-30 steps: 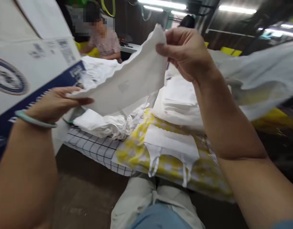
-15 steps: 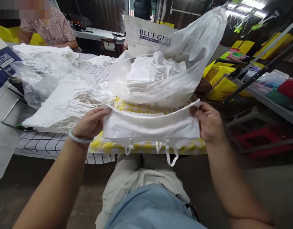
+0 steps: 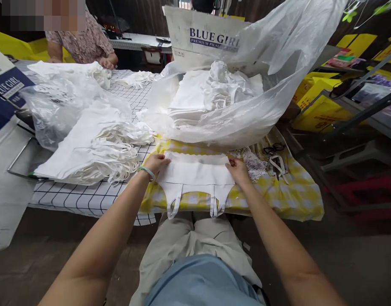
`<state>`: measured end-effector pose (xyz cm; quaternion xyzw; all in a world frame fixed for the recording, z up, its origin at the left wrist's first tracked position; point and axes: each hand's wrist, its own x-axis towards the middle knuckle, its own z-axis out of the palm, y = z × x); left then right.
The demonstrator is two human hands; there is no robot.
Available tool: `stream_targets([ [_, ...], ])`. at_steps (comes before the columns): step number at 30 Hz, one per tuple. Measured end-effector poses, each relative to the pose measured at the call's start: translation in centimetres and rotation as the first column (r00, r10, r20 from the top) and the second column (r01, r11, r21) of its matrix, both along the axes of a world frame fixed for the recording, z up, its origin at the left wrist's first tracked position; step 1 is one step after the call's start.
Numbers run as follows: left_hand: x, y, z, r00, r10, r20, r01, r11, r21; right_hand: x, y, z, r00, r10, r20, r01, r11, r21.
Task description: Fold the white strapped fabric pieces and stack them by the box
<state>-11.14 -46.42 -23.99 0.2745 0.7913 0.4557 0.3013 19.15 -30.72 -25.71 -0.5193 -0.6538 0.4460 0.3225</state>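
A white camisole (image 3: 197,172) is spread over the yellow checked cloth (image 3: 278,199), its shoulder straps hanging towards me at the table's front edge. My left hand (image 3: 155,163) pinches its far left corner between thumb and fingers. At the far right corner my right hand (image 3: 238,171) grips the fabric the same way. To the left of my left hand lies a stack of white camisoles (image 3: 83,148) with loose straps bunched on its right side. Beyond the spread garment, more folded white garments (image 3: 191,93) lie in a clear plastic bag (image 3: 214,129).
Scissors (image 3: 274,148), white strap scraps (image 3: 280,168) and a pile of small trimmings (image 3: 253,163) lie right of my right hand. A printed cardboard box (image 3: 211,34) stands behind the bag. Across the table sits another person (image 3: 80,38). A metal rack (image 3: 358,114) stands at right.
Both hands have lowered the camisole from above the table onto the yellow cloth and moved closer together. The view has shifted, showing the scissors and trimmings at right.
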Motion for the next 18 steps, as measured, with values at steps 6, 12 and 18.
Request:
stream_targets([
  [6,-0.3,1.7,0.0,0.994,0.017,-0.111,-0.021,0.999,-0.036,0.0,1.0,0.1,0.983,-0.029,0.184,0.0,0.988,0.156],
  [12,0.9,1.1,0.4,0.821,-0.064,-0.567,0.0,0.994,-0.113,-0.9,-1.6,0.8,0.83,-0.101,0.549,-0.22,0.844,0.489],
  [18,2.7,0.0,-1.3,0.561,-0.521,-0.644,0.27,0.85,-0.453,-1.0,-1.8,-1.1,0.585,0.1,0.805,-0.49,0.834,0.253],
])
